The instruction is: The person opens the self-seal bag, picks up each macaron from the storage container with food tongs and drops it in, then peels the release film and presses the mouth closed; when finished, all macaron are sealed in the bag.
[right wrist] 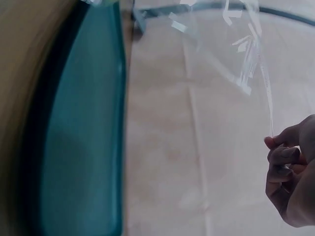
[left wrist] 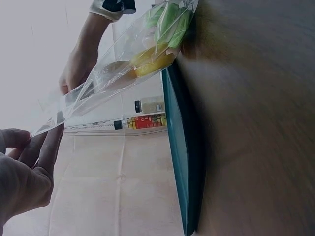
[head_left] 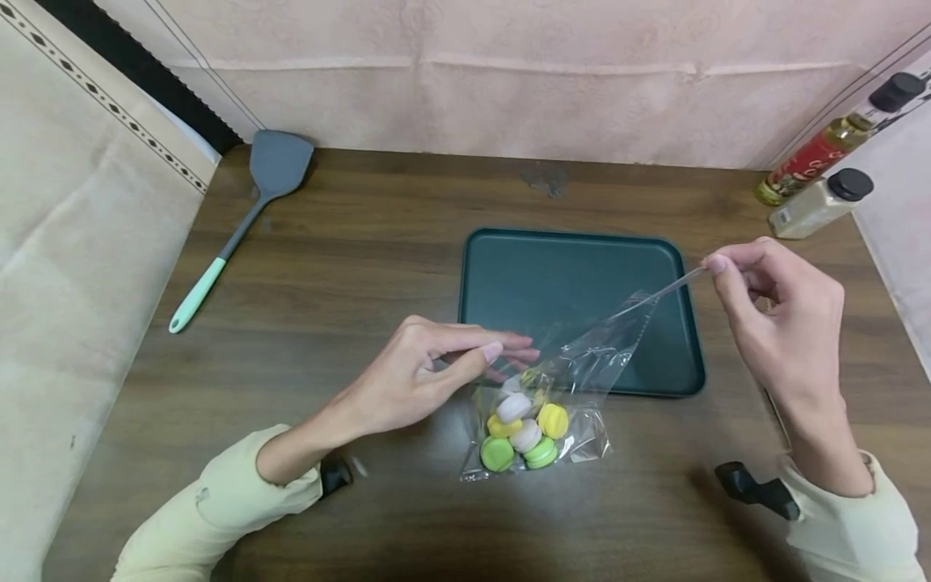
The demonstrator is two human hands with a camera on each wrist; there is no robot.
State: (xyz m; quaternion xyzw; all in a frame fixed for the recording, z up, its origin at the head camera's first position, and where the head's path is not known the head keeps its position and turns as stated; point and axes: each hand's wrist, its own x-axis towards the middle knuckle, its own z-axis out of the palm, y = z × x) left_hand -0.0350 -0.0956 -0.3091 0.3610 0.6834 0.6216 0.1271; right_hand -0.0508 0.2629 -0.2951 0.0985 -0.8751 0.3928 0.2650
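A clear plastic bag [head_left: 541,436] stands tilted on the table, holding several green, yellow and white macarons [head_left: 553,420]. Its upper part stretches up to the right over the tray. My right hand [head_left: 781,319] pinches a thin clear strip at the bag's upper end between thumb and forefinger. My left hand [head_left: 429,368] is beside the bag, its fingers extended and the fingertips at the plastic near the upper left edge. In the left wrist view, the bag [left wrist: 106,78] overlaps those fingertips; the exact contact of the left thumb is unclear. The right wrist view shows the right hand [right wrist: 290,167] pinching the strip.
A dark green tray [head_left: 567,275] lies behind the bag, partly under its upper end. At the left is a spatula [head_left: 247,222] with a grey blade and mint handle. A red-labelled bottle [head_left: 822,153] and a black-capped jar [head_left: 815,206] stand at the back right.
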